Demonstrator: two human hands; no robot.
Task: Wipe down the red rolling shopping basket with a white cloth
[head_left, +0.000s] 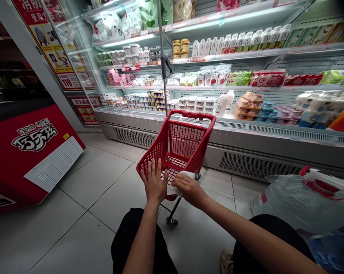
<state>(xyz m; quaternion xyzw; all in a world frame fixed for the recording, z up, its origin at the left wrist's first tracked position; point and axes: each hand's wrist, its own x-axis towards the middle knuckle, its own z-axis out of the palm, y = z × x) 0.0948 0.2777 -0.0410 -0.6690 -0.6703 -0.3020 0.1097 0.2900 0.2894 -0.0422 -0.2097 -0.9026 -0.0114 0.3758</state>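
A small red shopping cart (186, 142) stands on the tiled floor in front of me, its basket empty and its wheels below. My left hand (154, 182) lies flat with fingers spread against the near rim of the cart. My right hand (189, 187) is closed on a white cloth (181, 179), pressing it on the cart's near edge beside the left hand. My knees in dark trousers show at the bottom.
An open refrigerated shelf (246, 125) full of yogurt cups, milk bottles and packets runs behind the cart. A red chest freezer (29, 152) stands at left. A large water jug in a plastic bag (300, 201) sits at right. A metal pole (162, 57) rises behind the cart.
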